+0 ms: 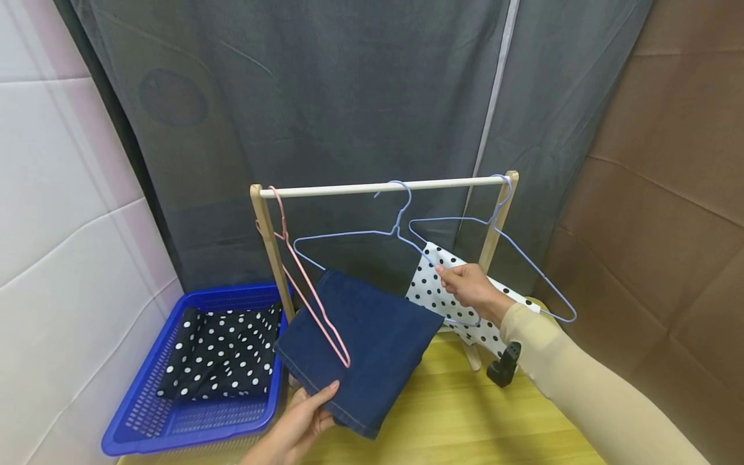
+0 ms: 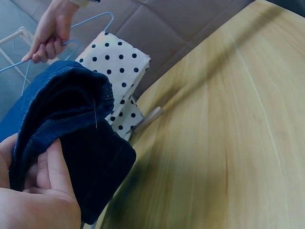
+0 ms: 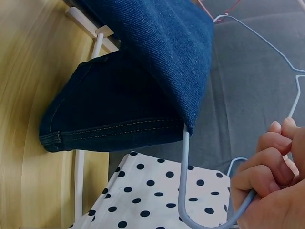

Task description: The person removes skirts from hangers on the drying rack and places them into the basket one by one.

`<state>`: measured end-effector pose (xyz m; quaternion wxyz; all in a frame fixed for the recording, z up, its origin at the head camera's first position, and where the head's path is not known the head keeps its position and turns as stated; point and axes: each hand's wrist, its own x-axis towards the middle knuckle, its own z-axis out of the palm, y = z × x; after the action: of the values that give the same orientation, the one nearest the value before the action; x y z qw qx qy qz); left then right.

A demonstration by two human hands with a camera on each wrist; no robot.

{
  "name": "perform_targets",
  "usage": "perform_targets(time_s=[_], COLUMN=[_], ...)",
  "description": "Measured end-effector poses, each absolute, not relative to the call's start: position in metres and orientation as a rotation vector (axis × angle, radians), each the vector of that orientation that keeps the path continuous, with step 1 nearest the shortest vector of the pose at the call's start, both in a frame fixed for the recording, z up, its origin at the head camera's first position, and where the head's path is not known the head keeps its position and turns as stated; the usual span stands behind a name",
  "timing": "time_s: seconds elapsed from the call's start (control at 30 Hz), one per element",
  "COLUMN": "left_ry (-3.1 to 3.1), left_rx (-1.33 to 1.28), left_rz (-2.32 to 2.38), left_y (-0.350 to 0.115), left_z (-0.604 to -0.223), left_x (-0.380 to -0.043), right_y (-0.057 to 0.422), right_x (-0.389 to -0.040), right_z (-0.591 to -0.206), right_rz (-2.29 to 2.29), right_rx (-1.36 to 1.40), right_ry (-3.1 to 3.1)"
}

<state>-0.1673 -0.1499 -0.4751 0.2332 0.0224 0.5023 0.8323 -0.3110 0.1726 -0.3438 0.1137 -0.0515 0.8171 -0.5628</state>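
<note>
Yellow wood-grain tabletop (image 1: 482, 413) beneath a wooden rack (image 1: 343, 190) with a white rail. Grey curtain (image 1: 349, 97) behind, white wall (image 1: 58, 194) left, brown wall (image 1: 668, 161) right. Dark blue denim (image 1: 372, 342) below mid-rail, behind a pink hanger (image 1: 347, 359). Left hand (image 1: 302, 416): thumb above, fingers beneath, pinching the denim's near edge. Right hand (image 1: 467, 284): fingertips on a blue hanger (image 1: 397, 227), near white dotted cloth (image 1: 430, 284). In the head view alone, blue basket (image 1: 192, 437) with black dotted cloth (image 1: 227, 355) inside. From the left wrist, denim layers gaping, fingers tucked under an edge. From the right wrist, denim draped over the hanger's lower bar, right fingers curled tightly round the wire.
</note>
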Motion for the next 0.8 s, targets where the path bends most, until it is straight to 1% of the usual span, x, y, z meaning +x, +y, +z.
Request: perform_targets(time_s=[0.8], left_ry=[1.332], left_rx=[0.132], left_rz=[2.258], left_y=[-0.168], left_z=[-0.480], left_x=[-0.157], right_y=[0.173], right_x=[-0.310], right_z=[-0.342], right_rz=[-1.680], right_rx=[-0.087], right_ry=[2.400])
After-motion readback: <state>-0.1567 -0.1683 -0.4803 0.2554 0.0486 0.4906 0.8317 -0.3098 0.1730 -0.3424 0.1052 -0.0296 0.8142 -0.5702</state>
